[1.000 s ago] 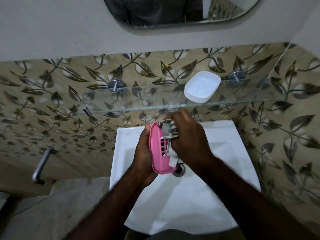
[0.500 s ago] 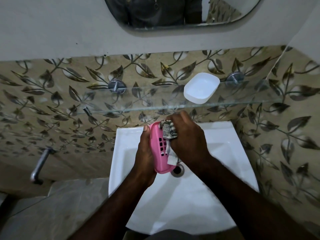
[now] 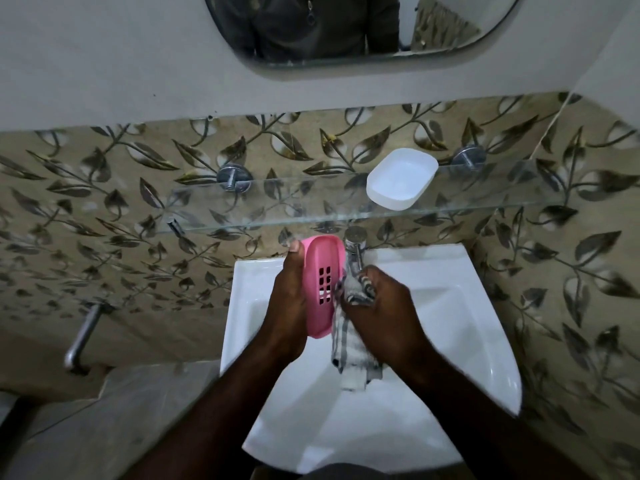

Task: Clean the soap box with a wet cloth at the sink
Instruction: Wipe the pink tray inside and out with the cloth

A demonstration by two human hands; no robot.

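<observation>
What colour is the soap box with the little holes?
The soap box is pink. It shows best in the head view.

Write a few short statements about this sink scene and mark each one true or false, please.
1. The left hand holds the pink plastic slotted soap box over the white ceramic sink. True.
2. The right hand grips a blue sponge. False: it grips a grey-and-white checked cloth.
3. A white oval plastic dish lies on the clear glass shelf. True.
4. The cloth lies flat in the sink. False: it hangs from the right hand, beside the soap box.
</observation>
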